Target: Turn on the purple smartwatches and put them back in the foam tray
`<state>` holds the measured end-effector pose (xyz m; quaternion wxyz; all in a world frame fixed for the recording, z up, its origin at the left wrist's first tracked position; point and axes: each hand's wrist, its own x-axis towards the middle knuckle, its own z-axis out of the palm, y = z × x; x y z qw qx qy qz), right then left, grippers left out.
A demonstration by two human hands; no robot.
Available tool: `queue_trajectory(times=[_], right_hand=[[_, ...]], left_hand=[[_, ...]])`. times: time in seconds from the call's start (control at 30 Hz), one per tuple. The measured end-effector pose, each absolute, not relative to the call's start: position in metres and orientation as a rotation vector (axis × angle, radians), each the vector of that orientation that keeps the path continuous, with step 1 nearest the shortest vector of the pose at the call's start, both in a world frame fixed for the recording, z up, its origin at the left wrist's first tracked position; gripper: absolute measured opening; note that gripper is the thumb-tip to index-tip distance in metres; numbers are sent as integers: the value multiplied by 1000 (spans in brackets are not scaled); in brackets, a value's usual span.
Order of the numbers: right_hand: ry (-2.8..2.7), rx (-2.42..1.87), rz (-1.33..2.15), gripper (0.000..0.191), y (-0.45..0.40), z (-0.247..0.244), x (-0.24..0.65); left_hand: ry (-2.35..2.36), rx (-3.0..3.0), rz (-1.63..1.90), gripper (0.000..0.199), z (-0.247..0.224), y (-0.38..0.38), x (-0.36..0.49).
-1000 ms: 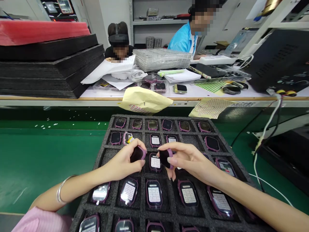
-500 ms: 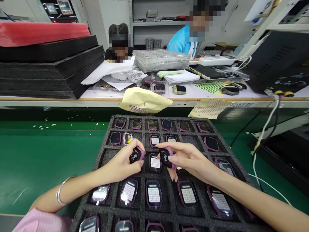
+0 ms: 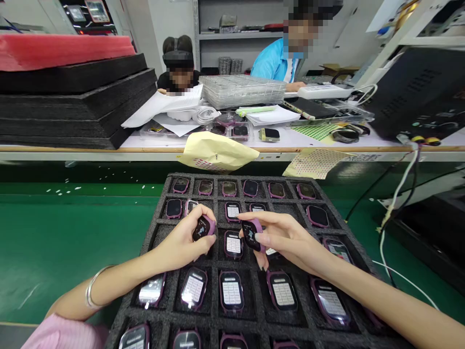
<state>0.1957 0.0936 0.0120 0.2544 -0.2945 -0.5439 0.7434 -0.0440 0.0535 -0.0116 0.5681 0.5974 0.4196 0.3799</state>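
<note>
My left hand (image 3: 192,238) is closed around a purple smartwatch body (image 3: 202,228), its dark screen lit with a small figure. A second purple smartwatch body (image 3: 250,234) is gripped between the thumb and fingers of my right hand (image 3: 281,237), tilted, with a similar picture on its screen. Both are held above a black foam tray (image 3: 214,291) divided into compartments. Several purple watch bodies lie in it, some showing a white grid on screen, like the watch (image 3: 231,292) below my hands. Partly hidden behind my left hand is an opened watch case (image 3: 190,206).
Beyond the tray runs a bench edge (image 3: 145,154) with yellow sheets (image 3: 218,151) hanging over it. Stacked black foam trays (image 3: 72,106) stand at left, clear plastic trays (image 3: 240,89) at centre, a black box (image 3: 417,97) and cables (image 3: 387,228) at right. Two people sit beyond.
My hands have drawn slightly apart, the left one shifting a little left and up. The watch in my right hand has turned slightly, and both stay held.
</note>
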Motion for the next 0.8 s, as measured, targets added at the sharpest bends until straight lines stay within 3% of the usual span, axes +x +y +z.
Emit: queue_trajectory(times=[0.47,0.8], right_hand=[[-1399,-732,1936,33,96,19,199],[-1348,-619,1914,38,96,25,211]], left_hand=[[969,1398,1009,18,-12,55,-46],[1025,1367,1067,16,-9,48,-48]])
